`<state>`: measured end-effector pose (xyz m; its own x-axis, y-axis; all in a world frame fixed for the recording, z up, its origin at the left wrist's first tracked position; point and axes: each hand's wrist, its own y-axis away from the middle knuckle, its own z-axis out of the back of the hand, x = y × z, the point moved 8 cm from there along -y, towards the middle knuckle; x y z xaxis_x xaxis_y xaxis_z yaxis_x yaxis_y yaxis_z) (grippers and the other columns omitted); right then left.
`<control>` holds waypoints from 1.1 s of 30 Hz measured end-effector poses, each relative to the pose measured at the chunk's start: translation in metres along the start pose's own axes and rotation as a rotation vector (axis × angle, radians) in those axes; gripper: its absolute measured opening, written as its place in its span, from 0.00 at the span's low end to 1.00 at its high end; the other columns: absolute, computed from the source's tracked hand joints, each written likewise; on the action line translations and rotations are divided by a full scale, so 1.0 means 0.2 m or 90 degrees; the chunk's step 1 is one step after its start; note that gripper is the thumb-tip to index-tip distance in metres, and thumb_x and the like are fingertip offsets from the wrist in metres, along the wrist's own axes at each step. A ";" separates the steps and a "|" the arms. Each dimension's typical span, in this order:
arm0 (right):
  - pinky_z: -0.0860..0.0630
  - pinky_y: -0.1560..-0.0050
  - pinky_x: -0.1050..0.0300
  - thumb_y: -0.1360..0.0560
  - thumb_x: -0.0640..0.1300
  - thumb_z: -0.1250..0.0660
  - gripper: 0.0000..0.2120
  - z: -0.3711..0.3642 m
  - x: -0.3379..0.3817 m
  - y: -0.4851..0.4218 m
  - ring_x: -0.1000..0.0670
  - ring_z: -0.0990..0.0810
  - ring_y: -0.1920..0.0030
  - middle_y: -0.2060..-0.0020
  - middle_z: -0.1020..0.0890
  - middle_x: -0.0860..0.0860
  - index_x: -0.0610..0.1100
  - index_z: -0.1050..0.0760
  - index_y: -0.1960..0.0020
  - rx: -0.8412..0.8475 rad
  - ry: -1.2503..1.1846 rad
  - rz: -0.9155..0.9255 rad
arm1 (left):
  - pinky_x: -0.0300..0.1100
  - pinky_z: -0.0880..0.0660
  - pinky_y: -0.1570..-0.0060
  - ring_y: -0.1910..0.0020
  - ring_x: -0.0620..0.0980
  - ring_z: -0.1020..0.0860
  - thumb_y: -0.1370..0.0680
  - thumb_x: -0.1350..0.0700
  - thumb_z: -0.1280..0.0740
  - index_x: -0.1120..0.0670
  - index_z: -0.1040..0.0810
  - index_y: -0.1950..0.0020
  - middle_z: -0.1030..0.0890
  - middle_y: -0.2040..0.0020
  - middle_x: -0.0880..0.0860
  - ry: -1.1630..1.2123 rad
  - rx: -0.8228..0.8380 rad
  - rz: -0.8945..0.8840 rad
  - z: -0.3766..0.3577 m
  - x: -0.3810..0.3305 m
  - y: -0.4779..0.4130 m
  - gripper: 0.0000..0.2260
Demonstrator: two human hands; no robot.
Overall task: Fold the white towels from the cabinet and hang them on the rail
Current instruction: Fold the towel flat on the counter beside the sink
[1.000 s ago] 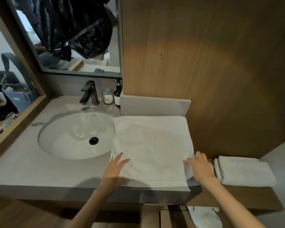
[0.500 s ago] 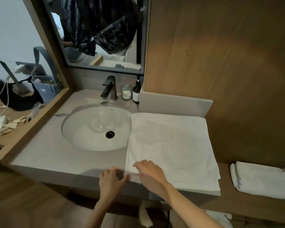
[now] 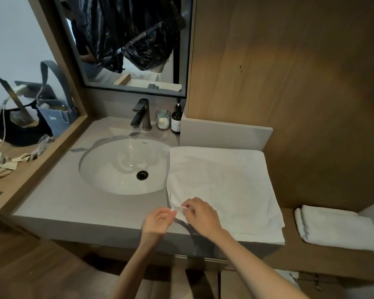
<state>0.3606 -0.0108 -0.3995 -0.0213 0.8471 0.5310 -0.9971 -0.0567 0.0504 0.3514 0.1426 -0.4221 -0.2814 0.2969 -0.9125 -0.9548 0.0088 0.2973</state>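
A large white towel (image 3: 222, 186) lies flat and folded on the grey counter (image 3: 73, 203), to the right of the sink. Its near left corner is lifted a little off the counter. My left hand (image 3: 158, 221) pinches that corner from the left and my right hand (image 3: 200, 216) pinches it from the right, the two hands close together. A second white towel (image 3: 335, 228), folded small, rests on the lower wooden shelf at the right. No rail is in view.
The white sink (image 3: 125, 167) with a dark tap (image 3: 141, 114) takes up the counter's middle. A glass candle (image 3: 162, 121) and a dark bottle (image 3: 176, 119) stand behind it. A mirror (image 3: 130, 42) hangs above. A wooden wall panel (image 3: 289, 83) rises at the right.
Both hands came together at the towel's near left corner; the right hand crossed over from the right edge. The corner went from lying flat to pinched and raised.
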 end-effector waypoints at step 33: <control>0.27 0.51 0.76 0.25 0.50 0.31 0.10 1.23 -0.03 1.05 0.62 0.21 0.50 0.52 0.23 0.70 0.57 0.21 0.43 -0.461 -0.098 0.015 | 0.41 0.19 0.56 0.58 0.51 0.16 0.28 0.59 0.27 0.59 0.19 0.53 0.15 0.60 0.54 0.174 0.199 -0.249 -0.53 -1.11 0.77 0.07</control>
<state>0.1684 -0.1583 -0.1842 -0.0855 0.7634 0.6403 -0.7961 0.3341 -0.5046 0.2573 -0.0225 -0.2041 0.0330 -0.0431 -0.9985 -0.9308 0.3627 -0.0464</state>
